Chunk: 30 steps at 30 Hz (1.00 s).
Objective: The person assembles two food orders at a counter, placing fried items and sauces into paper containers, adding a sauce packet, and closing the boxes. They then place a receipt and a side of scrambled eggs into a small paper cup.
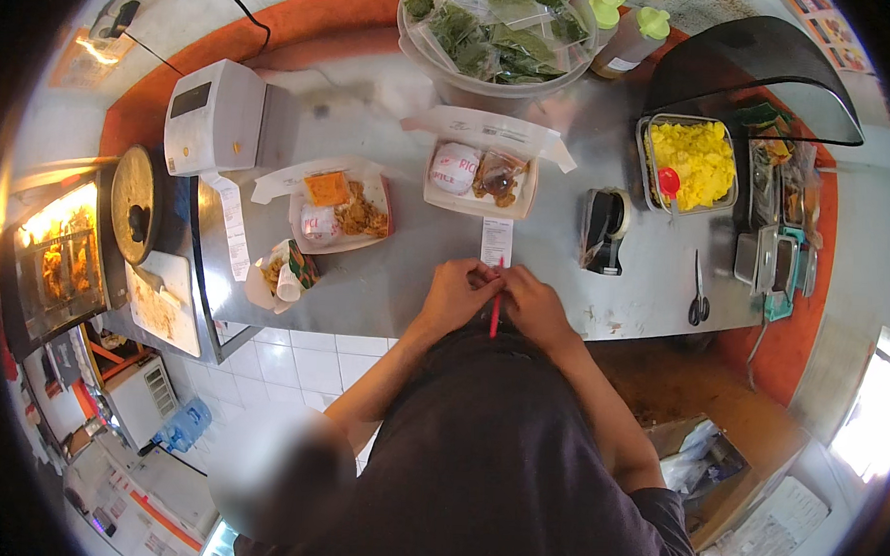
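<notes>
My left hand [458, 296] and my right hand [536, 309] meet at the front edge of the steel counter, fingers closed in a pinch. Between them is a thin red strip [496, 316], pen-like or ribbon-like, hanging toward my dark shirt; its exact kind is unclear. Just beyond my fingertips lies a small printed paper slip [496, 239]. Behind the slip stands an opened food box [482, 203] with a round wrapped bundle [455, 168] and fried food beside a small bag of dark sauce. Left of it, another opened box [390, 205] holds a wrapped bundle, fried pieces and an orange packet.
A white receipt printer [216, 119] trails paper at the left. Near it sits a small food carton [266, 296]. To my right are a tape dispenser [603, 235], scissors [699, 295] and a tub of yellow food [691, 169]. A big bowl [491, 86] of bagged greens stands behind.
</notes>
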Each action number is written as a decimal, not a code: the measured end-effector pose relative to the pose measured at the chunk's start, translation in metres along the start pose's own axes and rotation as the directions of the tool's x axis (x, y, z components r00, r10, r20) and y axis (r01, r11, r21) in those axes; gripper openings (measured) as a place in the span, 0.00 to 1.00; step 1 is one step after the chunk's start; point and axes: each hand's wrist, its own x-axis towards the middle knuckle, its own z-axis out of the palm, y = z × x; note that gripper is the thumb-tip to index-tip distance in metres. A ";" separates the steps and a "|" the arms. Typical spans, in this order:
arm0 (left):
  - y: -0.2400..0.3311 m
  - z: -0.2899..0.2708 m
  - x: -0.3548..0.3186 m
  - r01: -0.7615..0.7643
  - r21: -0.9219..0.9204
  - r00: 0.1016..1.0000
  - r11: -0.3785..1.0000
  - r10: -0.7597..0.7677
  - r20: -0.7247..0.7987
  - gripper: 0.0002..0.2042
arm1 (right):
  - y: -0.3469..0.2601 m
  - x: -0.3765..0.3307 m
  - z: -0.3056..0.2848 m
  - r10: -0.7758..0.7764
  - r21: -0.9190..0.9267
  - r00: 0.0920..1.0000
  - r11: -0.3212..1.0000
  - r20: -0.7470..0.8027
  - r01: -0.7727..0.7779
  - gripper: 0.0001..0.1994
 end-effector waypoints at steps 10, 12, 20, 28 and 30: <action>-0.063 0.016 0.008 -0.185 0.533 0.979 0.826 0.205 0.021 0.16 | 0.051 0.003 0.035 0.483 0.736 0.837 0.659 -0.255 -0.156 0.08; -0.075 0.019 0.007 -0.109 0.542 0.993 0.833 0.069 0.094 0.18 | 0.054 0.007 0.041 0.494 0.715 0.844 0.666 -0.208 -0.213 0.07; -0.073 0.019 0.001 -0.328 0.729 0.945 0.601 0.223 0.241 0.20 | 0.061 0.037 0.062 0.389 0.604 0.878 0.782 -0.278 -0.155 0.05; -0.074 0.014 0.001 -0.319 0.737 0.946 0.596 0.150 0.288 0.16 | 0.072 0.037 0.065 0.435 0.572 0.863 0.788 -0.257 -0.227 0.05; -0.077 0.015 0.002 -0.307 0.733 0.949 0.607 0.137 0.284 0.15 | 0.070 0.033 0.064 0.387 0.585 0.901 0.784 -0.199 -0.208 0.06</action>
